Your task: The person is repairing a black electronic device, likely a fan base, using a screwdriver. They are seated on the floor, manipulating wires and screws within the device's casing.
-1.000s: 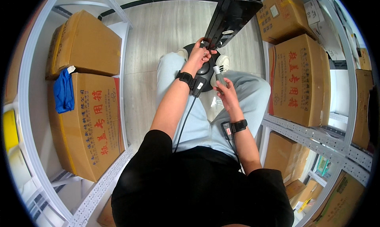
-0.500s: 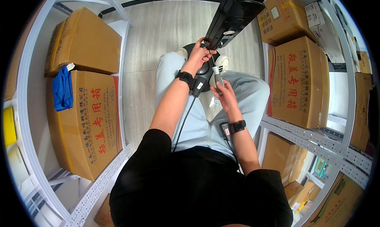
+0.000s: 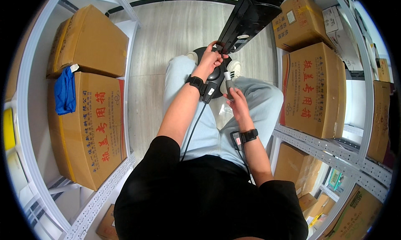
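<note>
A black fan (image 3: 250, 18) leans above my lap, its column slanting up to the right and its wire grille at the top edge. At the column's lower end my left hand (image 3: 210, 61) is closed, with its fingers curled round the bottom edge. My right hand (image 3: 239, 104) grips a screwdriver (image 3: 229, 86) by its grey handle with a white collar. The thin shaft points up toward the column's bottom, where the left fingers partly cover it; its tip is hidden. Beneath my hands, between my feet, is a round black base (image 3: 214, 75).
Cardboard boxes (image 3: 90, 127) fill the metal shelf on the left, with a blue cloth (image 3: 65, 90) hanging over one. More boxes (image 3: 307, 89) stand on the perforated shelf rack (image 3: 334, 150) at right. Cables (image 3: 193, 129) trail from my wrist-worn devices.
My right hand's fingers have shifted slightly on the screwdriver handle. The fan column has moved a little to the right. My left hand stays almost in place.
</note>
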Action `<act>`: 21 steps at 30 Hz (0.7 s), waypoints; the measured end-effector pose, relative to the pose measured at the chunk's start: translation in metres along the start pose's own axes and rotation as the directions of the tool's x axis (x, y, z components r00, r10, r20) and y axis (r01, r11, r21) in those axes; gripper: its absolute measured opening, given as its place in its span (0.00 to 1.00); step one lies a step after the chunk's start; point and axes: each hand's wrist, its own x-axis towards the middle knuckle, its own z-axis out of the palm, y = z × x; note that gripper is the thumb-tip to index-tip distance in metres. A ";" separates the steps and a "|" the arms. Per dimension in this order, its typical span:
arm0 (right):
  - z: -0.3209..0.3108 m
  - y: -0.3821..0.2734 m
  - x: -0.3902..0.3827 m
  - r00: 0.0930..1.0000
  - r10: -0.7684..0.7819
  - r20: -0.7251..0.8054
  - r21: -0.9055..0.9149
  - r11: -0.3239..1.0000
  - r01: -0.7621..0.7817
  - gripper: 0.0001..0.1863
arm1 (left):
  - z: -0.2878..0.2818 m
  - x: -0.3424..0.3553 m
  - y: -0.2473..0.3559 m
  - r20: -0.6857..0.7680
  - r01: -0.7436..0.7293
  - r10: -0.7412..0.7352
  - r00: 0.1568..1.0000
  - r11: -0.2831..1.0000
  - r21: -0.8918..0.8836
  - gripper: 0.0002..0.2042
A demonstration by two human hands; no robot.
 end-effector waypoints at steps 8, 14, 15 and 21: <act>-0.012 0.003 0.007 0.996 0.082 0.038 0.099 0.991 -0.085 0.19 | -0.001 0.000 0.000 0.011 0.012 -0.012 1.000 1.000 -0.019 0.27; -0.003 -0.002 0.000 0.999 -0.008 0.052 -0.026 1.000 0.009 0.20 | -0.003 0.001 -0.001 0.014 -0.022 0.022 1.000 1.000 -0.012 0.27; -0.007 0.002 0.003 0.999 0.001 0.050 -0.031 1.000 0.001 0.20 | -0.001 0.000 0.000 0.010 -0.021 0.021 1.000 1.000 -0.013 0.26; -0.015 0.006 0.008 0.996 0.088 0.034 0.121 0.988 -0.092 0.18 | -0.002 0.001 0.000 0.029 -0.014 0.014 0.999 1.000 -0.003 0.26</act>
